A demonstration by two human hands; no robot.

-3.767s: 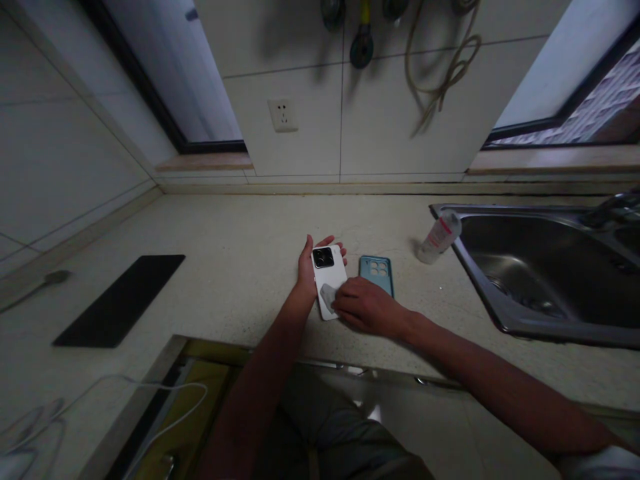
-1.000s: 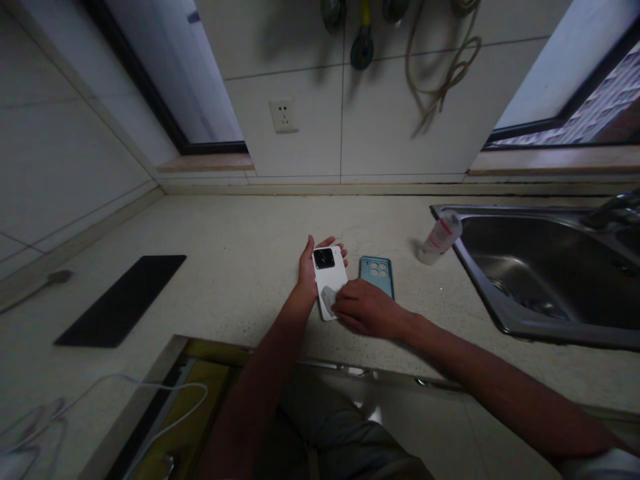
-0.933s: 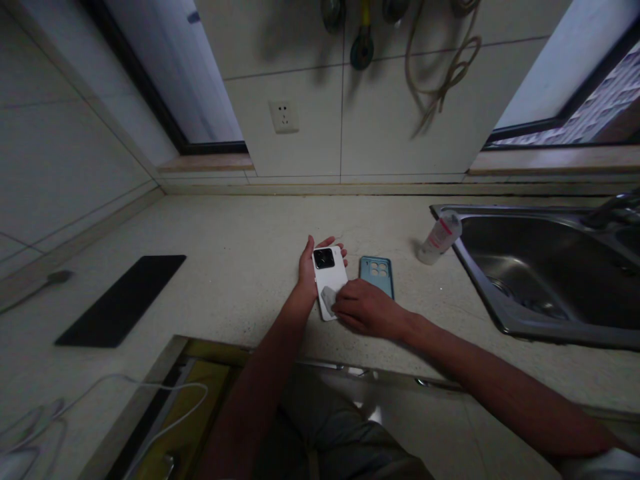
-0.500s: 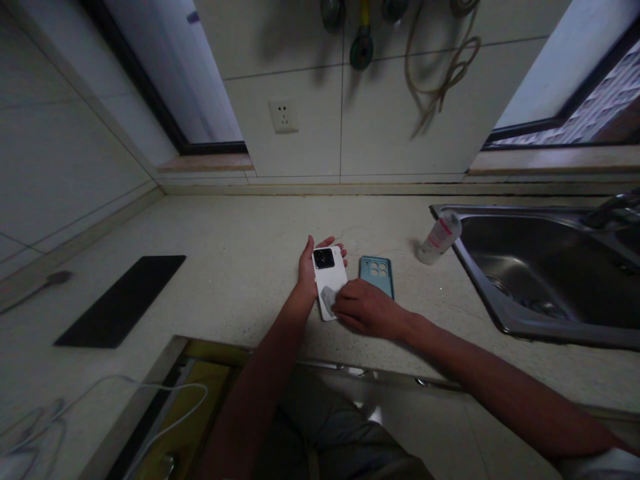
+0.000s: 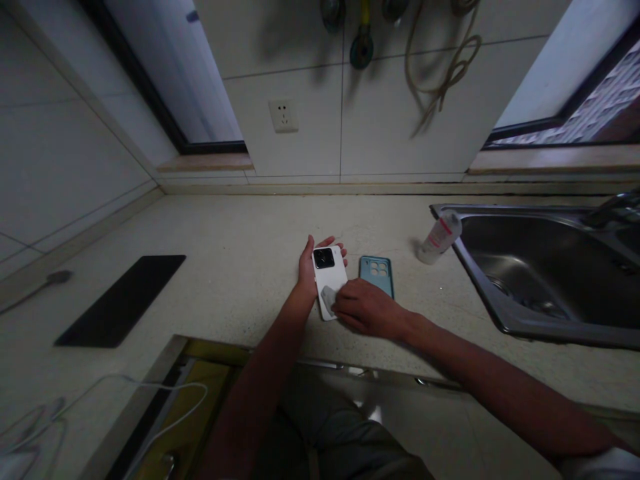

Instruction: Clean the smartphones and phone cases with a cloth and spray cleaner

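Two hands on phone (image 5: 330,275): left hand (image 5: 305,267) clasped round its long edges, camera side up; right hand (image 5: 367,308) pinched on wipe (image 5: 327,295), pressed to the back just below that grip. Looks light, stiff, slick and breakable; best taken by the edges, never the glossy back. Cannot see the screen side, most of the wipe, or any gap to the counter (image 5: 240,267).

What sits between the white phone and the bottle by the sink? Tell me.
In the head view, a teal phone case lies flat on the counter between the white phone and the bottle; the rest is bare counter.
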